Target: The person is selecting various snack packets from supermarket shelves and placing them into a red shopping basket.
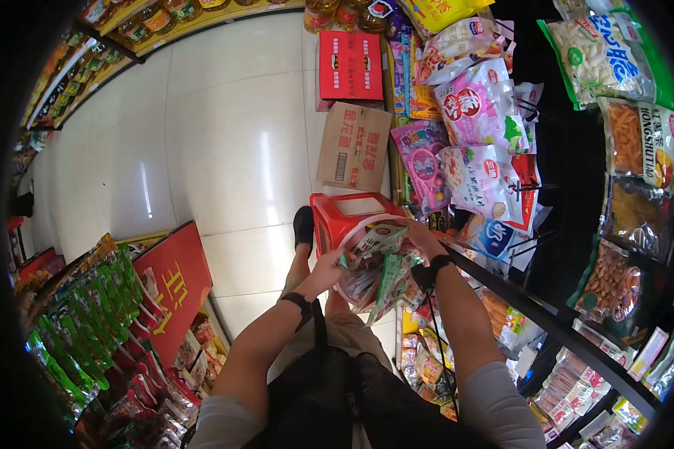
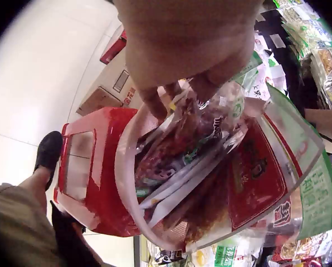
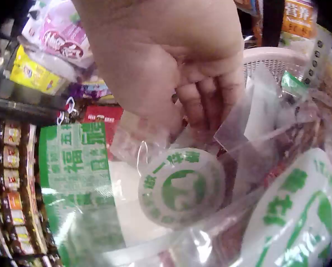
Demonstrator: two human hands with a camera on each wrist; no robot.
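The fingers of the person's right hand [image 1: 424,243] are curled in toward the palm at the clear upper edge of a green-edged packet [image 2: 255,178], gripping the plastic; exactly which fingertips meet is hidden. The fingers of the left hand [image 1: 324,273] are bent, and they pinch the clear top of a reddish-brown packet [image 2: 166,150] just below them. That packet stands tilted inside a pale pink basket [image 2: 124,167], leaning among other packets, while the green-edged one slants across the basket's opening and reaches out over its rim. Farther out, a red plastic stool [image 1: 323,224] shows right against the basket; whether it bears the basket's weight cannot be told. A dark shoe [image 1: 302,227] is on the pale tiled floor [image 1: 225,135] beside the stool. Beyond the stool lies a brown carton [image 1: 356,146], with a red box [image 1: 350,66] past it. Pink-and-white bags [image 1: 475,108] hang on the person's right, and green packets [image 1: 90,322] line a display on the left, near a red board [image 1: 174,292].
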